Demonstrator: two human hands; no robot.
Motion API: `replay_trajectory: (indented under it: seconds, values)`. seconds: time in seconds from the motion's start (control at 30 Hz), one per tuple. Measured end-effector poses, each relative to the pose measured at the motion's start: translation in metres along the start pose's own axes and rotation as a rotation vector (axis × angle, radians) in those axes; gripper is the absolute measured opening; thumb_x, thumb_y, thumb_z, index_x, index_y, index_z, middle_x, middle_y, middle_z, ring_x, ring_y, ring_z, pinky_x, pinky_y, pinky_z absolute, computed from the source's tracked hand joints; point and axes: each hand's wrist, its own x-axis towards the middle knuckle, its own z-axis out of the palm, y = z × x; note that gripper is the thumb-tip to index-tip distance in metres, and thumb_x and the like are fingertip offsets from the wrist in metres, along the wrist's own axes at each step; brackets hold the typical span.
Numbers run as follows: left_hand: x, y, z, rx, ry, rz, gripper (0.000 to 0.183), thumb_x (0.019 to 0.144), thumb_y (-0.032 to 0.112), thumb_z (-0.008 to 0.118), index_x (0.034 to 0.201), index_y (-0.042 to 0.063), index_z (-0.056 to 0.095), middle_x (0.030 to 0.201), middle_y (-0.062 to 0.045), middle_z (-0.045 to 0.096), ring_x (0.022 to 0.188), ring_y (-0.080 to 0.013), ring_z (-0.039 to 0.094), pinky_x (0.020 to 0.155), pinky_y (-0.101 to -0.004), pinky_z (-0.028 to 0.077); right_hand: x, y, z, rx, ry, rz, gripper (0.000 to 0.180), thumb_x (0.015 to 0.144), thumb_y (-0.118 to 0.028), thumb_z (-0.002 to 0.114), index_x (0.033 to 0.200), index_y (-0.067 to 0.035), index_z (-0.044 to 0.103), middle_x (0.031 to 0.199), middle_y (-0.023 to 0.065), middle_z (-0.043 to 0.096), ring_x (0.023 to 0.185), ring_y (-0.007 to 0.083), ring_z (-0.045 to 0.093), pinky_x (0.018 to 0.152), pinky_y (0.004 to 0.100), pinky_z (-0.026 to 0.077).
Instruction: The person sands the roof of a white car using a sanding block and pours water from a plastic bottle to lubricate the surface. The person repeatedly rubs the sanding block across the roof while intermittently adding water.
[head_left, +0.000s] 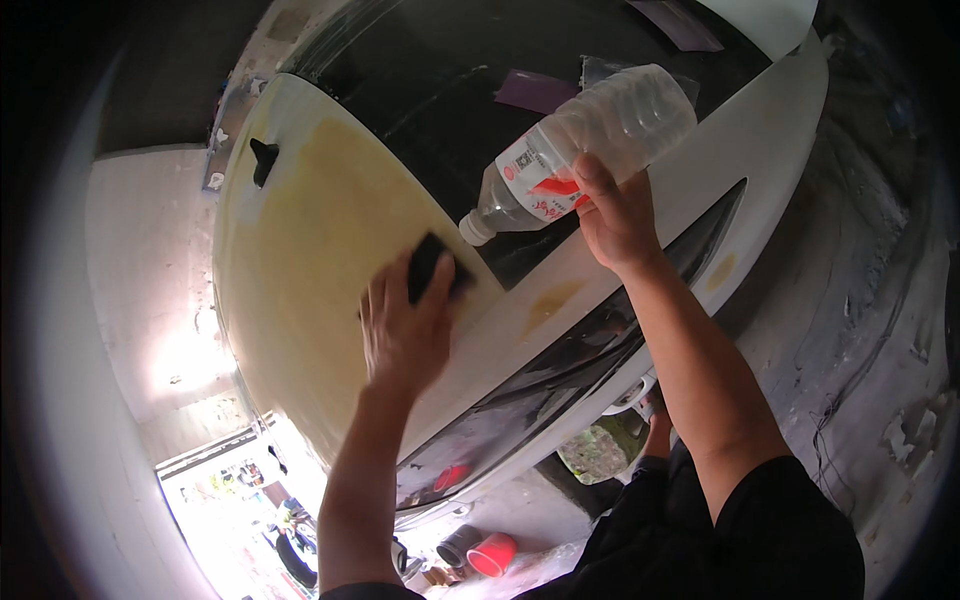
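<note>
My left hand (411, 315) is closed around a black sanding block (433, 270), which lies against the car's roof (315, 300) near the edge of the dark glass (420, 112). The roof is pale, with broad yellowish sanded areas. My right hand (619, 214) grips a clear plastic bottle (622, 116) by its labelled middle and holds it tilted over the glass. Its white cap (476, 227) points down and left, just above the block. The label bears writing and a printed code. Any liquid inside is hard to make out.
A black shark-fin antenna (262, 162) stands up from the roof. Purple abrasive sheets (534, 91) and a clear plastic piece (598, 69) lie on the glass. Below the car's side are a red bucket (492, 555), a dark bucket (458, 546) and a greenish stone (598, 452). Thin cables (823, 431) trail at right.
</note>
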Motion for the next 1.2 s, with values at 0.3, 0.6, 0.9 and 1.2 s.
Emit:
replay_trajectory:
  seconds: [0.3, 0.6, 0.9, 1.2]
  values:
    - [0.011, -0.018, 0.007, -0.077, 0.027, -0.025, 0.050, 0.088, 0.020, 0.069, 0.137, 0.024, 0.061, 0.140, -0.018, 0.050, 0.123, -0.0389, 0.050, 0.102, -0.0526, 0.041, -0.002, 0.004, -0.001, 0.014, 0.058, 0.012, 0.048, 0.093, -0.039, 0.073, 0.122, -0.005, 0.058, 0.109, 0.0027, 0.064, 0.101, 0.0126, 0.061, 0.090, 0.0302, 0.049]
    - [-0.039, -0.032, 0.009, -0.083, -0.009, 0.038, 0.048, 0.084, 0.020, 0.075, 0.131, 0.019, 0.064, 0.141, -0.020, 0.050, 0.124, -0.0406, 0.050, 0.102, -0.0523, 0.043, 0.000, 0.004, -0.006, -0.017, 0.008, 0.062, 0.046, 0.094, -0.034, 0.073, 0.125, -0.004, 0.055, 0.113, 0.0031, 0.063, 0.101, 0.0125, 0.061, 0.091, 0.0306, 0.049]
    - [-0.069, -0.038, -0.010, -0.139, -0.006, 0.057, 0.050, 0.079, 0.020, 0.079, 0.127, 0.023, 0.067, 0.141, -0.019, 0.050, 0.126, -0.0398, 0.050, 0.102, -0.0534, 0.043, 0.000, 0.005, -0.003, -0.029, -0.040, 0.070, 0.047, 0.096, -0.032, 0.070, 0.130, -0.004, 0.053, 0.116, 0.0037, 0.063, 0.105, 0.0134, 0.061, 0.093, 0.0310, 0.049]
    - [-0.071, -0.034, -0.013, -0.121, -0.007, 0.081, 0.053, 0.077, 0.015, 0.079, 0.128, 0.022, 0.065, 0.142, -0.020, 0.050, 0.125, -0.0399, 0.050, 0.101, -0.0536, 0.044, -0.001, 0.009, -0.010, 0.018, -0.055, 0.106, 0.050, 0.097, -0.036, 0.069, 0.132, -0.005, 0.052, 0.118, 0.0053, 0.063, 0.108, 0.0156, 0.063, 0.093, 0.0340, 0.051]
